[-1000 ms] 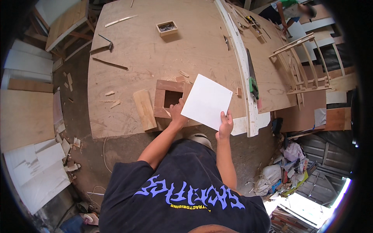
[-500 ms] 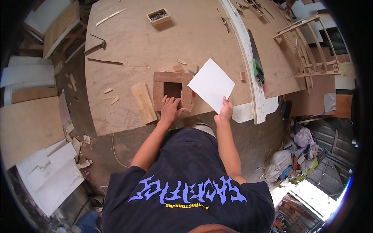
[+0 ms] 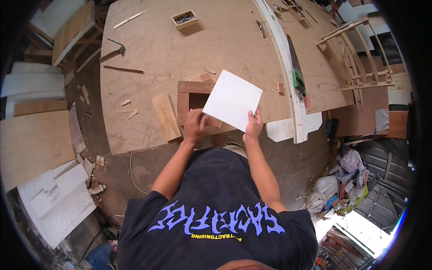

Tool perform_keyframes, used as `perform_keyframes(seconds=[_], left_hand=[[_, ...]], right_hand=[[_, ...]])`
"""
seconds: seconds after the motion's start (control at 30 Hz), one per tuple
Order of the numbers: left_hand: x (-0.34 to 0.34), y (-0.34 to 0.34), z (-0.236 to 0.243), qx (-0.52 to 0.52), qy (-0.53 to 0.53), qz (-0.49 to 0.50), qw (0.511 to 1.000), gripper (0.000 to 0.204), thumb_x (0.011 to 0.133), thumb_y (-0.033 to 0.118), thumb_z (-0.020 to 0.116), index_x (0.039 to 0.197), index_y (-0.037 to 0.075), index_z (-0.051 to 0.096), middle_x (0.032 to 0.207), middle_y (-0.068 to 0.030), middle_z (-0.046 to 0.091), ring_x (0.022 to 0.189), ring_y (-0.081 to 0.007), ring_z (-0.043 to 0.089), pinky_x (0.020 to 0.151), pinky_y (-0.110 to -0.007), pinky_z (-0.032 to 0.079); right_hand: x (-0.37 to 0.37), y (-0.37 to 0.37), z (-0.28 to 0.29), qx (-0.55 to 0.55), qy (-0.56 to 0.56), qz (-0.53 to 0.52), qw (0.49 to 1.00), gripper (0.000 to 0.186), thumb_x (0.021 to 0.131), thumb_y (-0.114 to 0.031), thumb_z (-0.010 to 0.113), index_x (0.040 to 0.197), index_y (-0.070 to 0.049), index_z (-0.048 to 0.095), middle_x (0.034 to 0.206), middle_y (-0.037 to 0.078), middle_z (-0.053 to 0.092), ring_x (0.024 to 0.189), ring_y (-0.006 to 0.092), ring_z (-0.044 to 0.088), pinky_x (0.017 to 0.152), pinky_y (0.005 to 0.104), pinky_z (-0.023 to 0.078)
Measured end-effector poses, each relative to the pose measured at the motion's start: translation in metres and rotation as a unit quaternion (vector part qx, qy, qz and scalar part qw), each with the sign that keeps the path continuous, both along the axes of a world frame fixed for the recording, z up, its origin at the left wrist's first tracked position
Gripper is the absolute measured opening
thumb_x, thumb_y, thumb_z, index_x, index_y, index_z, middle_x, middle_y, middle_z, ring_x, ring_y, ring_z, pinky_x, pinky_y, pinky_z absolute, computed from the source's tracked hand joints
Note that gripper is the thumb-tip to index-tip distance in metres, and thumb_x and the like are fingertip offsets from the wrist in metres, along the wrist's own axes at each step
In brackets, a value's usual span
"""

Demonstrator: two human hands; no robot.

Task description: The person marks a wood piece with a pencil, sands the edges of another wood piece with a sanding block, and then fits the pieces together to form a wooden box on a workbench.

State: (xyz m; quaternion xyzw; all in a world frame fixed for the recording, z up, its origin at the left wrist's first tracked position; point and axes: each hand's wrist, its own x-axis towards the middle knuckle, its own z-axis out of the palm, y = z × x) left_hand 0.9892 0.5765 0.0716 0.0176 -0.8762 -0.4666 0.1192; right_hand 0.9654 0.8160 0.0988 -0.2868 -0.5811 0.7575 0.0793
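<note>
A white square panel [image 3: 233, 100] is gripped at its near right edge by my right hand [image 3: 253, 126], thumb on top. Tilted over a square brown wooden frame [image 3: 183, 100], it hides the frame's right part. My left hand [image 3: 193, 128] holds the frame's near rail, its fingers at the edge of the dark opening and its thumb close to the panel's left corner. Just left of the frame, a pale wooden board [image 3: 166, 118] lies on the workbench [image 3: 148, 85].
A small wooden box of nails [image 3: 184, 20], a hammer [image 3: 118, 48] and a thin dark strip [image 3: 123, 69] lie farther back. Right of the panel runs a long white beam [image 3: 286, 67], beside a green-handled saw [image 3: 298, 82]. A slatted wooden rack [image 3: 360, 58] stands far right.
My right hand has moved the panel left and turned it, so it now covers the frame's right side. My left hand stays at the frame's near rail.
</note>
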Motion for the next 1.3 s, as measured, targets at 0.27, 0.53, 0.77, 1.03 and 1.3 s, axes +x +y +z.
perform_keyframes(seconds=[0.27,0.53,0.77,1.03,1.3], left_hand=[[0.013,-0.068,-0.024,0.119,-0.058,0.210,0.969,0.029,0.104,0.021,0.065,0.125,0.003,0.072,0.112,-0.0162,0.072,0.096,-0.0267,0.071,0.085,-0.038,0.057],[0.010,-0.061,-0.024,0.011,-0.131,0.140,0.981,0.048,0.098,0.026,0.073,0.141,0.004,0.066,0.124,-0.0208,0.067,0.114,-0.0381,0.065,0.099,-0.045,0.052],[0.012,-0.056,-0.023,-0.017,-0.120,0.149,0.981,0.047,0.100,0.022,0.071,0.143,0.005,0.065,0.122,-0.0213,0.067,0.111,-0.0380,0.065,0.097,-0.045,0.052],[0.016,-0.053,-0.029,-0.011,-0.106,0.170,0.980,0.046,0.100,0.022,0.071,0.142,0.006,0.067,0.116,-0.0196,0.069,0.107,-0.0364,0.067,0.093,-0.043,0.053],[0.015,-0.051,-0.026,0.004,-0.120,0.225,0.967,0.043,0.092,0.021,0.081,0.134,0.013,0.074,0.097,-0.0116,0.062,0.084,-0.0266,0.062,0.080,-0.040,0.053]], right_hand=[[0.012,-0.059,-0.034,0.235,0.048,0.133,0.962,0.059,0.102,-0.012,0.065,0.157,0.000,0.047,0.141,0.016,0.063,0.123,0.0199,0.062,0.104,0.0317,0.048],[0.004,-0.083,-0.046,0.404,0.033,0.175,0.897,0.060,0.097,-0.014,0.065,0.154,-0.003,0.051,0.138,0.025,0.057,0.131,0.0407,0.055,0.112,0.0465,0.044],[-0.001,-0.098,-0.044,0.393,0.030,0.174,0.902,0.066,0.097,-0.013,0.063,0.159,-0.004,0.043,0.141,0.029,0.055,0.128,0.0463,0.056,0.111,0.0515,0.044],[-0.005,-0.097,-0.036,0.405,0.011,0.197,0.893,0.066,0.098,-0.018,0.067,0.158,-0.002,0.044,0.138,0.026,0.060,0.126,0.0417,0.059,0.110,0.0484,0.045],[-0.013,-0.088,-0.042,0.392,0.022,0.206,0.896,0.068,0.094,-0.016,0.072,0.157,-0.006,0.048,0.136,0.024,0.062,0.127,0.0387,0.060,0.110,0.0462,0.046]])
